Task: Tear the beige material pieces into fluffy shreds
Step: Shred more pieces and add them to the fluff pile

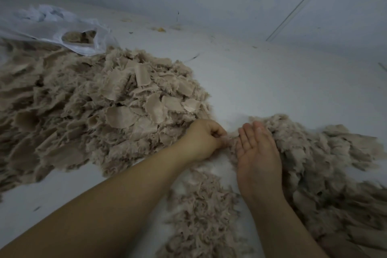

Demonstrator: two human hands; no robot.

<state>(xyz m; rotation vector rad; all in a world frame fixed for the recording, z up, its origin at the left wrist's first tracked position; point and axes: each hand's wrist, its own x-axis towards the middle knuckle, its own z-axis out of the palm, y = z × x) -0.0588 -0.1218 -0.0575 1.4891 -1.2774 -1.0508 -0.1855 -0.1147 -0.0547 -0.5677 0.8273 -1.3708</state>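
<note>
A beige scrap point(227, 139) is pinched in the clenched left hand point(202, 139); the right hand point(258, 148) is held open, flat beside it. Between two piles. Judged light, soft, easily frayed; best gripped at edges.

Two bare hands: one left hand point(202, 140), fingers curled onto a tuft; one right hand point(258, 153), palm up, fingers flat. Two main heaps of beige material: one large pile of flat pieces point(100, 107) on the left, one mound of fluffy shreds point(318, 165) on the right. One white plastic bag point(54, 27). One white floor point(261, 81).
</note>
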